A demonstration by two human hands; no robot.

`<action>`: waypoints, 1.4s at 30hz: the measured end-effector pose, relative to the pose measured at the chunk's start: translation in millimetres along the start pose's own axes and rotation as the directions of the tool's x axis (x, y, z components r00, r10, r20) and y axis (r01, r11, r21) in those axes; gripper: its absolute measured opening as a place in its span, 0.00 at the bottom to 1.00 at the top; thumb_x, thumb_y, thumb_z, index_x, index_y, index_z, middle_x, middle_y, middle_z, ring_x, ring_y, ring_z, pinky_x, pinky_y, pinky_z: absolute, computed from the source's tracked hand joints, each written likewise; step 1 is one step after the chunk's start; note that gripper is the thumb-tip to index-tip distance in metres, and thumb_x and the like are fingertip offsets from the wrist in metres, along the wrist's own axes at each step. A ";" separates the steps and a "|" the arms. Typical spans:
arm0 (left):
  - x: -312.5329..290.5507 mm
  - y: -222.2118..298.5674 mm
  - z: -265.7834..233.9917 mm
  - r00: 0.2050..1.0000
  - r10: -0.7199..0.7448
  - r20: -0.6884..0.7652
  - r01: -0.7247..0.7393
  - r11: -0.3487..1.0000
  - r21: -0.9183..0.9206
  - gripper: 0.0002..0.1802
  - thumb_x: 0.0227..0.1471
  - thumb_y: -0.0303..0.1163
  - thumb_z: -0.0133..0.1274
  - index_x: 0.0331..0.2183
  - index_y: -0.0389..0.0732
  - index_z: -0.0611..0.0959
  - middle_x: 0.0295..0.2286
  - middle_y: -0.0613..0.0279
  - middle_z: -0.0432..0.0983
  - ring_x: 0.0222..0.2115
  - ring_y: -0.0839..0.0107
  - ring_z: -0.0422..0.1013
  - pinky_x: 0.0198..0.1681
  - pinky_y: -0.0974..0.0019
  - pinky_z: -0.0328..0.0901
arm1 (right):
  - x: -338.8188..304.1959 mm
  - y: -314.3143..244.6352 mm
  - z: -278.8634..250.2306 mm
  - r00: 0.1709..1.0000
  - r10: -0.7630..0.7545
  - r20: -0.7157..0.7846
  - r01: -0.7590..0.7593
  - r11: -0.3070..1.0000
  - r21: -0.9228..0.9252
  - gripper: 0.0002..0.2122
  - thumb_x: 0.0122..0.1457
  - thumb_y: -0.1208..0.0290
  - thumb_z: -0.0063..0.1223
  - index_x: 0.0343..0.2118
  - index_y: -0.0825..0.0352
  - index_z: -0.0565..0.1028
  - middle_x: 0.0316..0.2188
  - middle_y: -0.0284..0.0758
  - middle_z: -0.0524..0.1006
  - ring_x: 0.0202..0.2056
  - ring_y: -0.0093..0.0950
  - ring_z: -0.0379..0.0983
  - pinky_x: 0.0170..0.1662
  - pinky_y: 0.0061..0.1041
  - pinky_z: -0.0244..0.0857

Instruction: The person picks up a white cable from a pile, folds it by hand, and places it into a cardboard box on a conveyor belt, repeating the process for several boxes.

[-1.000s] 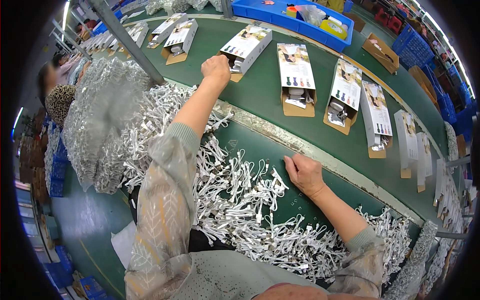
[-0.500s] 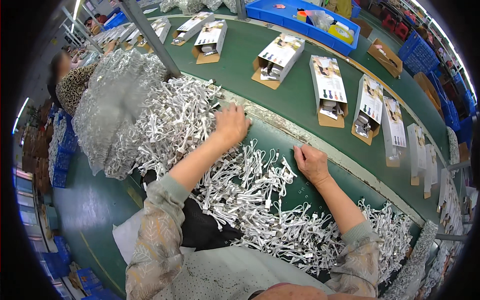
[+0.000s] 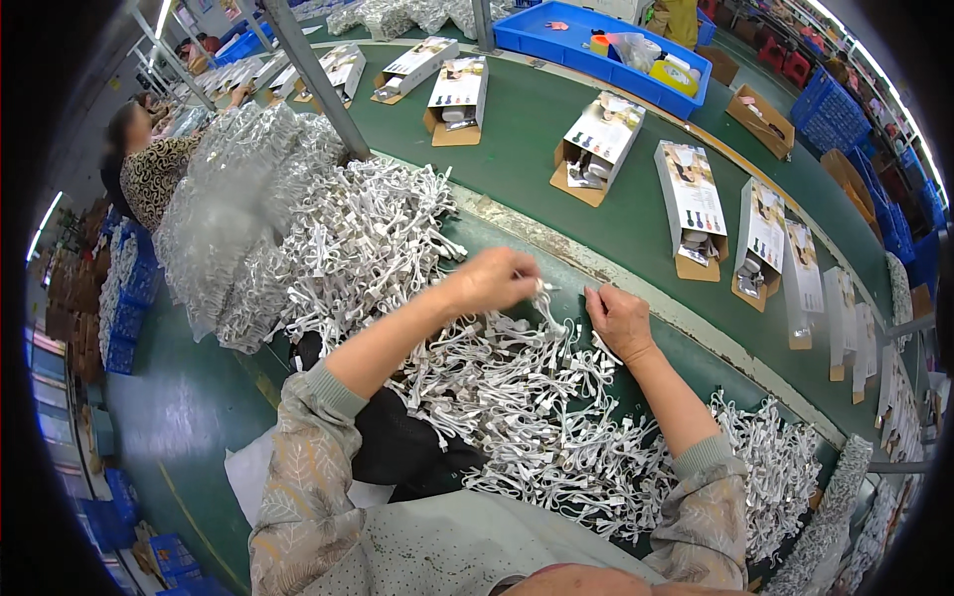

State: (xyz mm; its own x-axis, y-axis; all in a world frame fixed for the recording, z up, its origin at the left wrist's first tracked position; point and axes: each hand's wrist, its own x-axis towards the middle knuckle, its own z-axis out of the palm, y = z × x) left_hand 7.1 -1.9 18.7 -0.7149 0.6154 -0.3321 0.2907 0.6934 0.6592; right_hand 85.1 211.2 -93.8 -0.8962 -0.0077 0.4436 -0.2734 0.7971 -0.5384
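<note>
Bare L hand (image 3: 497, 278) curled in, fingertips nearly together, no clear gap; apparently pinching one end of a thin, white, looped plastic-coated cable (image 3: 546, 310). Exact contact hidden, so can't tell how firm. Cable hanging below the fingertips, lower part merging w/ a wide, tangled heap of white cables (image 3: 527, 382); can't tell if free or snagged.

Bare R hand (image 3: 620, 323) just to the right, in a loose fist, thumb along the top; contents, if any, hidden, can't tell.

To do it well: lift straight up, slow at first, b/c loops & plug ends probably hook onto neighbours. If resistance felt, no yanking; lower a bit, give a small shake, lift again. Better to shift grip toward the bundled middle than pull by a plug end, esp. w/ thin wire. Check for one cable only; drop extras back onto the heap. Use R hand to pin snagged neighbours if needed.

Lift clear of the worn, off-white, chipped ledge (image 3: 547, 238) so as not to scrape the plugs. Beyond it, on a broad green belt (image 3: 517, 169), white printed cardboard boxes (image 3: 599, 139) w/ open brown flaps; avoid knocking those w/ a swinging end. Mind L forearm too, right over the heap: move gently, so as not to sweep loose pieces off.
</note>
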 end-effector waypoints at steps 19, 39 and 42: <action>31.1 -40.0 -13.4 0.958 -0.149 -0.244 0.276 0.707 0.651 0.18 0.42 0.40 0.58 0.33 0.37 0.80 0.38 0.50 0.72 0.41 0.50 0.69 0.43 0.56 0.68 | 0.5 -3.8 -6.3 1.000 -0.012 0.013 0.012 1.000 0.029 0.14 0.53 0.66 0.54 0.14 0.65 0.67 0.12 0.40 0.70 0.16 0.40 0.68 0.20 0.35 0.62; 5.0 -31.9 -21.1 0.951 -0.225 -0.214 -0.012 0.662 -0.750 0.07 0.49 0.31 0.52 0.28 0.36 0.78 0.20 0.68 0.72 0.18 0.81 0.66 0.19 0.78 0.59 | 21.5 -45.9 -33.1 0.737 0.078 0.672 -0.156 0.986 0.057 0.09 0.50 0.66 0.54 0.30 0.66 0.75 0.31 0.40 0.75 0.37 0.37 0.71 0.41 0.34 0.64; 21.7 -30.5 -24.8 0.938 -0.243 -0.248 -0.046 0.621 -0.783 0.08 0.49 0.28 0.51 0.32 0.33 0.76 0.25 0.60 0.76 0.25 0.75 0.74 0.26 0.76 0.69 | 33.4 -45.2 -41.2 0.726 0.132 0.675 -0.355 0.913 0.203 0.09 0.50 0.66 0.56 0.30 0.67 0.75 0.26 0.34 0.76 0.31 0.29 0.73 0.35 0.29 0.65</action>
State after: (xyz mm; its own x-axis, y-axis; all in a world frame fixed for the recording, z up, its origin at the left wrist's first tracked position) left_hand -33.1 -19.0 8.1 -0.8987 0.3157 -0.3044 -0.2844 0.1088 0.9525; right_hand 81.9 199.9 -25.1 -0.9225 -0.3079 -0.2328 -0.0022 0.6074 -0.7944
